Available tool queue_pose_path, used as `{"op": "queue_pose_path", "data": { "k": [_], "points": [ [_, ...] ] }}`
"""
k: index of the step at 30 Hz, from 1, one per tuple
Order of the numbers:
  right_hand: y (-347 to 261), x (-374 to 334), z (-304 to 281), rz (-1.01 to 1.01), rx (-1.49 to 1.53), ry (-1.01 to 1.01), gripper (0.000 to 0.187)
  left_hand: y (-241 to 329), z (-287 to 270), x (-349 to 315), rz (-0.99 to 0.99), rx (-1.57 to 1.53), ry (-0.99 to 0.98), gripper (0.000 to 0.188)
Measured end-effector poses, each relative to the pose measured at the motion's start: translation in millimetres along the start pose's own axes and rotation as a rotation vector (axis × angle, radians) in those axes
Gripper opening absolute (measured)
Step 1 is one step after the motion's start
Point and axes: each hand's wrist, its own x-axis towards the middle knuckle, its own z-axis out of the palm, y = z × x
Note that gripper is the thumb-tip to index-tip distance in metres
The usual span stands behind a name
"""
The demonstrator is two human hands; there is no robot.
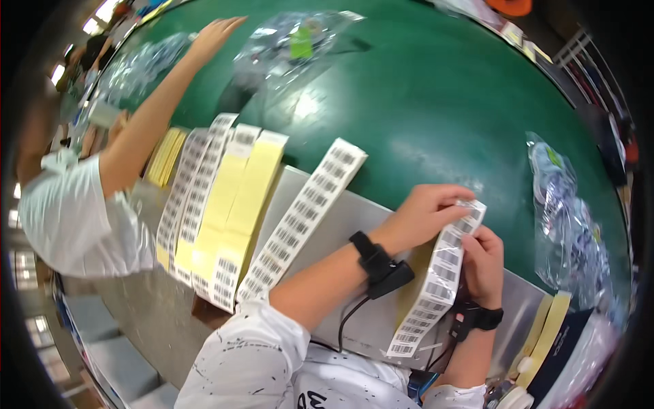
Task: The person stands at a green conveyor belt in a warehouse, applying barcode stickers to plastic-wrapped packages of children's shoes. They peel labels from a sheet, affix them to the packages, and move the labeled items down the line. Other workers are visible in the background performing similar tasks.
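Observation:
A long white strip of barcode labels point(438, 286) hangs from my hands and slants down toward my lap. My left hand point(429, 213) reaches over its top end, the fingers bent and pinching there. On the strip's right edge, a little lower, my right hand point(485, 258) grips with thumb and fingers. Both wrists carry black bands with cables. Left of my arm, another barcode label strip point(303, 218) lies apart on a grey metal sheet point(327, 235). Further left are several more strips, some showing yellow backing point(231, 204).
A person in a white sleeve point(71, 211) stretches an arm across the green table point(436, 88) at left. Bagged goods point(283, 48) with a green tag lie at the far side. More clear bags point(562, 211) lie at right, near yellow strips point(545, 334).

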Motion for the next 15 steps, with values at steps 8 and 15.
{"op": "queue_pose_path", "data": {
  "k": [8, 15],
  "points": [
    [-16, 5, -12, 0.02, -0.04, -0.047, 0.004, 10, 6, 9, -0.056, 0.061, 0.009, 0.035],
    [-10, 12, -23, -0.021, -0.035, -0.013, 0.007, 21, -35, 23, 0.02, -0.043, 0.397, 0.039]
  ]
}}
